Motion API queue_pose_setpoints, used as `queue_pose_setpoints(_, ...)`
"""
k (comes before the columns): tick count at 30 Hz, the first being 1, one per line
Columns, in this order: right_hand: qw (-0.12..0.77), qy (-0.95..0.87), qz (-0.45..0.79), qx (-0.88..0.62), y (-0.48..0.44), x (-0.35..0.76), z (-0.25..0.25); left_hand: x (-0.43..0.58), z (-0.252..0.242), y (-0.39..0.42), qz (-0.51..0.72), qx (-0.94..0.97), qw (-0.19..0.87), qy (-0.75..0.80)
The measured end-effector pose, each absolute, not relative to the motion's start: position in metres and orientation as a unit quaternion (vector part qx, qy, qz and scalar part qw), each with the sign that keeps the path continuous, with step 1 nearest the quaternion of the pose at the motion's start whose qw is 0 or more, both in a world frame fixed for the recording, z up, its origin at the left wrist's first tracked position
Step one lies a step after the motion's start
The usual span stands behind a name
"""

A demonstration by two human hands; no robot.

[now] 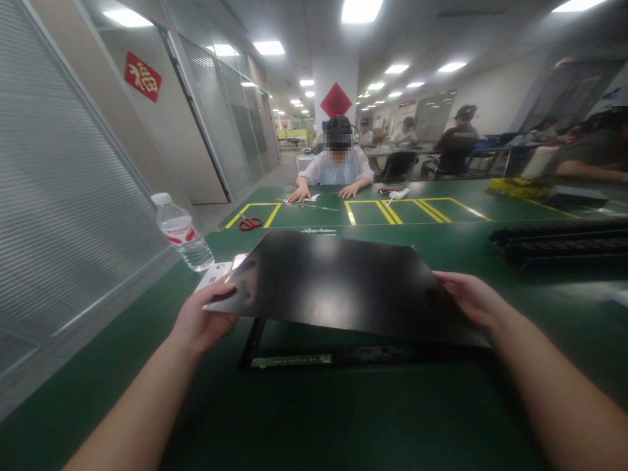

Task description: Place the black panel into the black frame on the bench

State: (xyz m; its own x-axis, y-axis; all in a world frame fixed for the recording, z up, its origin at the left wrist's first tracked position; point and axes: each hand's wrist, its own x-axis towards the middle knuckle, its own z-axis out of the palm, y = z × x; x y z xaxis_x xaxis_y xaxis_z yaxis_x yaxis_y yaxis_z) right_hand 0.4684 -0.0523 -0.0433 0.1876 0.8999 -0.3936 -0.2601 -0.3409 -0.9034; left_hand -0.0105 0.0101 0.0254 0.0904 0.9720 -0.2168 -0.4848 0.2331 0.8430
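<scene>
Glossy black, the large flat rectangular panel (338, 288) is held up off the table at a tilt, its near edge raised, between two bare hands. The left hand (201, 320) pinches the panel's near left corner, thumb on top and fingers curled beneath. The right hand (471, 297) lies along the near right edge with its fingers fairly straight and close together on the upper face; what grips underneath cannot be seen. Directly below the panel lies one black rectangular frame (343, 356) with a green strip along its near side, resting on the table.

One clear plastic water bottle with a white cap and red label (182, 233) stands at the left, near the left hand. One pair of red-handled scissors (250, 224) lies farther off, inside a yellow-taped box. A stack of black ridged trays (564, 243) sits at the right.

The green matte table (314, 418) carries several yellow-taped rectangles. Across it one seated person in a pale top (337, 169) rests both hands on the surface; more people sit at desks behind. The room is an office with ceiling light panels, glass partitions at left, and two red diamond-shaped paper decorations.
</scene>
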Motion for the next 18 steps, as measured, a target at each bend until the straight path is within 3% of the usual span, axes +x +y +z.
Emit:
queue_pose_setpoints(7, 0.577, -0.205, 0.543, -0.575, -0.049, 0.472, -0.041, -0.012, 0.03, 0.0, 0.563, 0.346, 0.628, 0.412)
queue_pose_setpoints(18, 0.604, -0.224, 0.437, -0.627, -0.053, 0.485, -0.051, -0.009, 0.008, -0.005, 0.478, 0.424, 0.655, 0.403)
